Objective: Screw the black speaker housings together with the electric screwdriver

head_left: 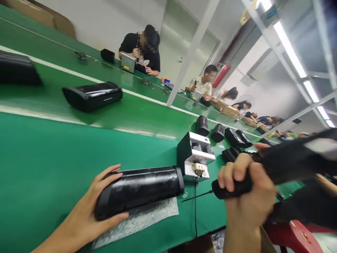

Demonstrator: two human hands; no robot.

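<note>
A black cylindrical speaker body (pixel 142 188) lies on its side on a sheet of bubble wrap (pixel 147 216) at the near edge of the green bench. My left hand (pixel 92 207) cups its left end, thumb and fingers spread around it. My right hand (pixel 246 189) is closed in a fist around the black handle of an electric screwdriver (pixel 273 168). The tool's thin bit (pixel 196 196) points left, toward the speaker's right end, a short gap away.
A small white and black box device (pixel 195 156) stands just behind the speaker. More black speaker bodies (pixel 92 95) lie on the green conveyor (pixel 79 140), and several stand further right (pixel 218 133). Other people sit working across the belt. A red stool (pixel 297 235) is at lower right.
</note>
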